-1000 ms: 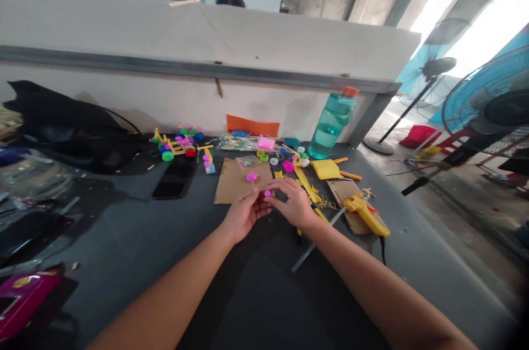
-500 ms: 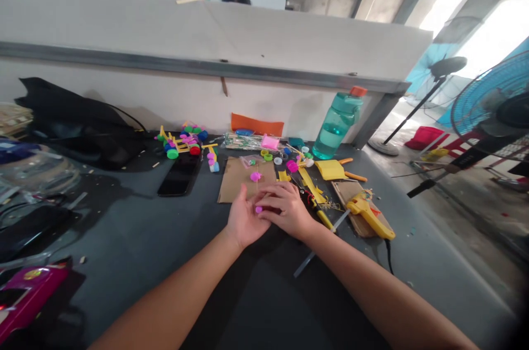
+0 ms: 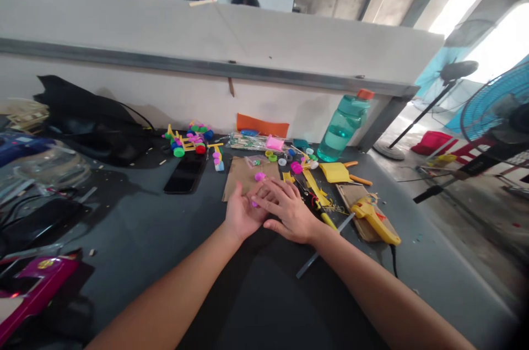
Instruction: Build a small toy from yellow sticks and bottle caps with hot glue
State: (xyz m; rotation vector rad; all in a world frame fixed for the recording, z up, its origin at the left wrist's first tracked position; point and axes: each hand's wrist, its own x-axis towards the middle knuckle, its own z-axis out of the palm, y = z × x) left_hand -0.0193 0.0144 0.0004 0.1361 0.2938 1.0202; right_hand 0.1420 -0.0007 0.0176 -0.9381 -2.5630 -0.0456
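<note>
My left hand [image 3: 243,214] is turned palm up, its thumb spread away. On its palm lies a small purple lump [image 3: 254,203] that looks like modelling clay. My right hand [image 3: 290,210] lies across the left fingers, palm down with its fingers stretched out; its fingertips touch the lump or rest close over it. Beyond the hands a purple ball-like piece [image 3: 260,176] sits on a cardboard sheet [image 3: 237,176]. A small clear bag [image 3: 253,161] lies at the sheet's far side. The left fingertips are partly hidden under the right hand.
On the right are a yellow glue gun [image 3: 375,220], a clear glue stick [image 3: 308,265], orange-handled scissors [image 3: 359,179] and a teal bottle [image 3: 341,128]. To the left lie a phone [image 3: 185,175] and colourful small models [image 3: 188,140]. A white partition [image 3: 165,25] closes the back.
My right fingers have straightened and slid over the left palm, where they were curled around the purple lump. The lump has shifted slightly on the palm. The whole view has swung a little left.
</note>
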